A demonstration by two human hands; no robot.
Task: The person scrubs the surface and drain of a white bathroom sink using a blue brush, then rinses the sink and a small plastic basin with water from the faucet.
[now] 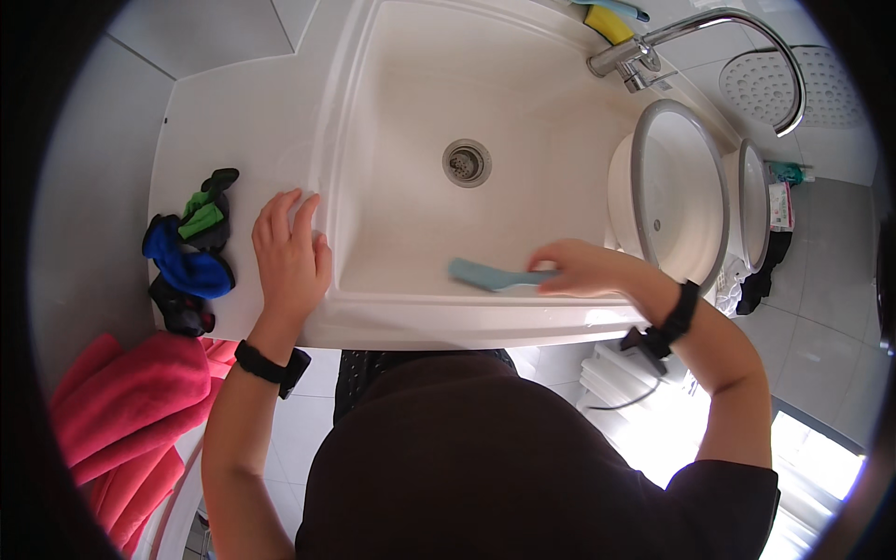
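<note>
My right hand is closed around the handle of a light blue brush, slightly blurred, low over the near side of a white sink basin. The brush head points left. My left hand rests palm down on the white ledge left of the basin, fingers somewhat spread, holding nothing. Beyond it on the ledge lies a small pile of socks or similar cloth items: a black and green one, a blue one and a dark one. A metal drain sits in the basin floor.
Two round white basins with grey rims, one large and one smaller, stand at the right. A chrome faucet rises at the back right beside a yellow sponge. Red cloth hangs at the lower left.
</note>
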